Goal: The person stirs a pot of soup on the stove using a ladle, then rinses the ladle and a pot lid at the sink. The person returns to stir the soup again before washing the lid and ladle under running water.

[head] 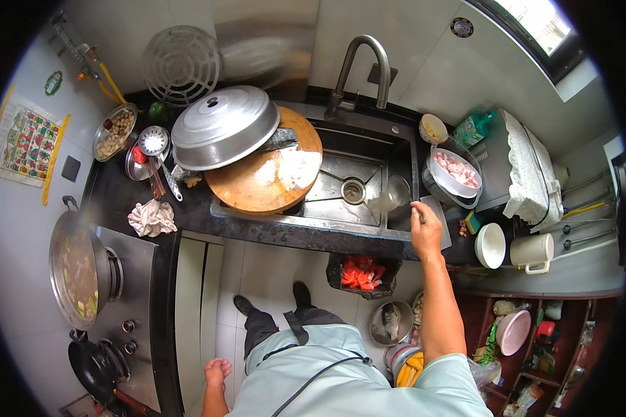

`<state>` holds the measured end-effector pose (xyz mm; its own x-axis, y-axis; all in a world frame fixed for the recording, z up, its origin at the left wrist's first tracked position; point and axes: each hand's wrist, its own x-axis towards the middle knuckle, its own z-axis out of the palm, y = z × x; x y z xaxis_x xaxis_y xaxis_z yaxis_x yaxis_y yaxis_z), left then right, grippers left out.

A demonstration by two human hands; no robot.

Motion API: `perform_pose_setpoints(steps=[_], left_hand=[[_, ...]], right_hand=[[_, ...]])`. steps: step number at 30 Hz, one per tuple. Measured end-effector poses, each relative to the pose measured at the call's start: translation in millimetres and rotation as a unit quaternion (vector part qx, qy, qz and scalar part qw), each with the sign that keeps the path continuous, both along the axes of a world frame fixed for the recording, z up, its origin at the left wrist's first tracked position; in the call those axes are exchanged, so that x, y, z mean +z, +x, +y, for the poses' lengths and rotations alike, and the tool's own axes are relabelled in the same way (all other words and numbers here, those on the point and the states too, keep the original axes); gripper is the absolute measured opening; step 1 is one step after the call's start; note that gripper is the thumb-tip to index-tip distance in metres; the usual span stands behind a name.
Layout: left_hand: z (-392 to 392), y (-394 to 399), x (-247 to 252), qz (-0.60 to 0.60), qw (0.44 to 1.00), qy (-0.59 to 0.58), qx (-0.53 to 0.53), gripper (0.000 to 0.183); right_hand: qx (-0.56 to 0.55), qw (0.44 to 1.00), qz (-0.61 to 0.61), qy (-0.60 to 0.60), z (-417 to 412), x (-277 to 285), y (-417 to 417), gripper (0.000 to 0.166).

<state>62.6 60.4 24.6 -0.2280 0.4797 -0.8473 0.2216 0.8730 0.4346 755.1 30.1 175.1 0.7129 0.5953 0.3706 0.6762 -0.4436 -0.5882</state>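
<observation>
My right hand (426, 229) grips the handle of a metal ladle (396, 194) over the right side of the stainless steel sink (344, 169). The ladle's bowl is blurred, and what looks like water spills from its left side. Down by my left side hangs my left hand (217, 372), loosely curled with nothing seen in it. A round wooden chopping board (245, 190) lies across the sink's left part. On it rests a large aluminium lid (224, 125), tilted, with a dark cleaver blade (280, 139) partly hidden beneath it.
The faucet (362, 47) arches behind the sink. Right of it stand a bowl of cut meat (456, 172), a white bowl (490, 245) and a pitcher (532, 253). At left, a wok of soup (81, 271) sits on the stove. A bin (364, 276) and a basin with fish (391, 323) stand on the floor.
</observation>
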Motion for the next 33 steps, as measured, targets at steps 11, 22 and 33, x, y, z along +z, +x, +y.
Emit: perform_pose_setpoints(steps=[11, 22, 33], left_hand=[[-5, 11, -13, -0.023, 1.0, -0.002, -0.003, 0.014], [-6, -4, -24, -0.032, 0.999, 0.003, 0.018, 0.014], [-31, -64, -44, -0.027, 0.992, 0.006, 0.122, 0.016]], right_hand=[[-0.075, 0.936, 0.207, 0.274, -23, 19, -3, 0.02], [0.001, 0.81, 0.422, 0.407, 7, 61, -46, 0.029], [0.232, 0.729, 0.566, 0.308, 191, 116, -237, 0.027]])
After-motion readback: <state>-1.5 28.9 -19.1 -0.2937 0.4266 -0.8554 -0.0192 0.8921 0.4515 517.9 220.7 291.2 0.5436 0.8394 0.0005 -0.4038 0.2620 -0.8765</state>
